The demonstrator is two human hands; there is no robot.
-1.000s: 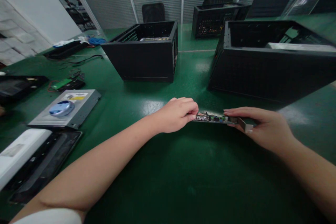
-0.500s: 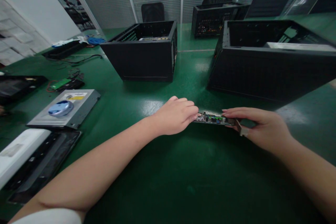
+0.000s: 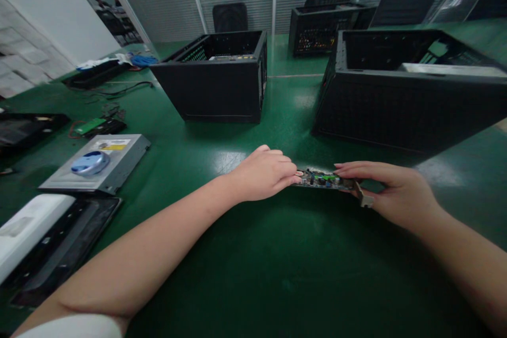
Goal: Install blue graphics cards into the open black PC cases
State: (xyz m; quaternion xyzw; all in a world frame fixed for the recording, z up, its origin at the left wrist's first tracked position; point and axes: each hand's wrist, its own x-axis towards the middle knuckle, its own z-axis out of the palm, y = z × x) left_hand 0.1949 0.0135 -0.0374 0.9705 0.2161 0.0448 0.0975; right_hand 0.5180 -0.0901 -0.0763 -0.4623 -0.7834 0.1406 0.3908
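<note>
A: Where's the card rn?

B: Small circuit board (image 3: 322,179), held flat just above the green desk (image 3: 253,253), between both hands, in front of the big black PC case (image 3: 412,95) on the right.

A: Grip?

B: Left hand (image 3: 264,174) has its fingers (image 3: 291,176) curled and pinching the board's left end. Right hand (image 3: 390,190) has fingers laid long over the right end, thumb under, I think, pinching by the metal bracket (image 3: 363,196) that sticks down at that corner.

A: Tips for handling it well?

B: My take: hold edges only, keep off the chips and contacts. Keep it level, both ends supported, no twisting. Mind the bracket, since it could snag or scratch the desk if the board dips.

A: Anything close by?

B: Nothing touching. A second open case (image 3: 222,76) sits farther back, well apart. An optical drive (image 3: 97,163) with a blue disc-like thing on it lies off to the left, w/ a dark tray (image 3: 59,245) nearer the person.
</note>
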